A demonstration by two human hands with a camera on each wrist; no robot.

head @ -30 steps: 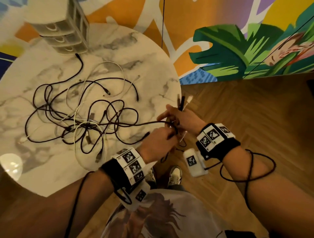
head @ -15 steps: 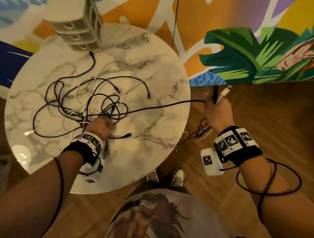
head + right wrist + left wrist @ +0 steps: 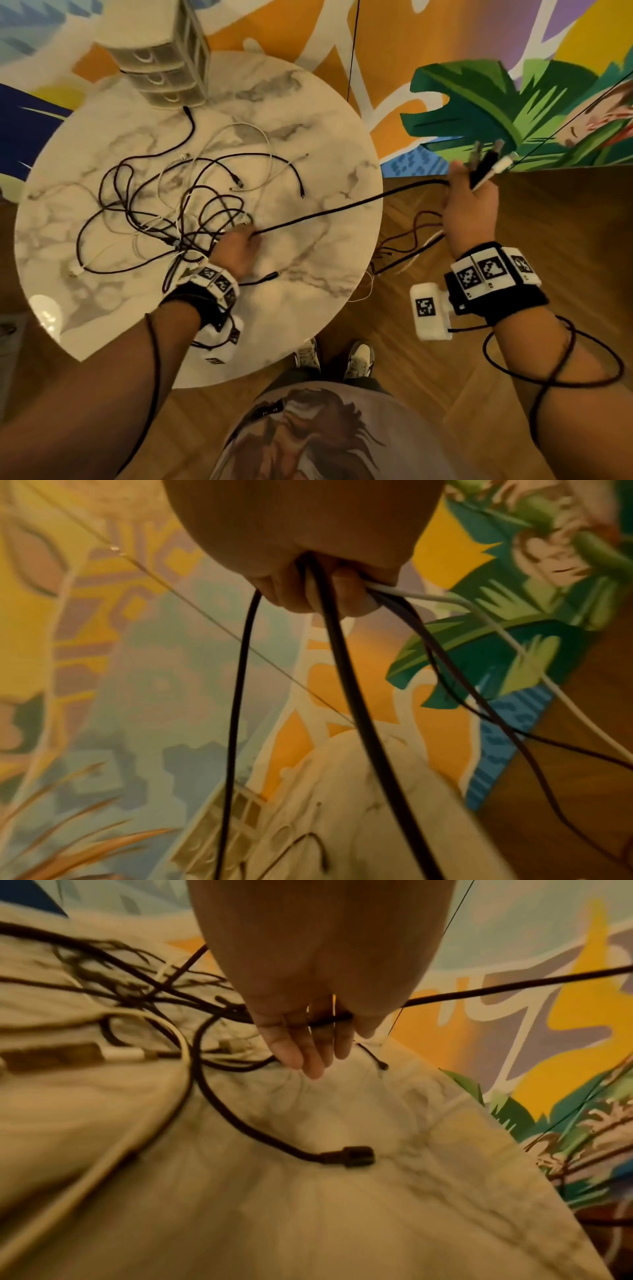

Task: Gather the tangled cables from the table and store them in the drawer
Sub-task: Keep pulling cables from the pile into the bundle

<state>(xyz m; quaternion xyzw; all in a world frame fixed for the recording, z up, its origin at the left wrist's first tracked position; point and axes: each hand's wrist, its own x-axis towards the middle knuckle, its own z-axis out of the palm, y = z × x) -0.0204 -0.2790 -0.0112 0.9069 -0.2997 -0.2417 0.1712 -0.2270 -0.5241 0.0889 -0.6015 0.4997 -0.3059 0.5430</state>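
Observation:
A tangle of black and white cables (image 3: 164,212) lies on the left half of the round marble table (image 3: 308,308). My left hand (image 3: 245,238) sits at the tangle's right edge and grips one black cable (image 3: 342,209). That cable runs taut off the table to my right hand (image 3: 469,205), raised over the floor. In the left wrist view the black cable (image 3: 329,1019) passes between the thumb and fingers of my left hand (image 3: 318,1031). My right hand (image 3: 325,588) is curled round several black and white cables, with their plug ends (image 3: 489,164) sticking up. The small drawer unit (image 3: 164,68) stands at the table's far edge, drawers closed.
A loose black plug (image 3: 270,275) lies on the table just right of my left wrist. Slack cable loops (image 3: 411,240) hang from my right hand beside the table's right edge, above the wooden floor (image 3: 513,359). A painted mural wall (image 3: 479,102) stands behind.
Both hands were together at the table's right edge. My left hand has moved onto the table to the tangle, and my right hand has swung right and away, drawing the black cable taut.

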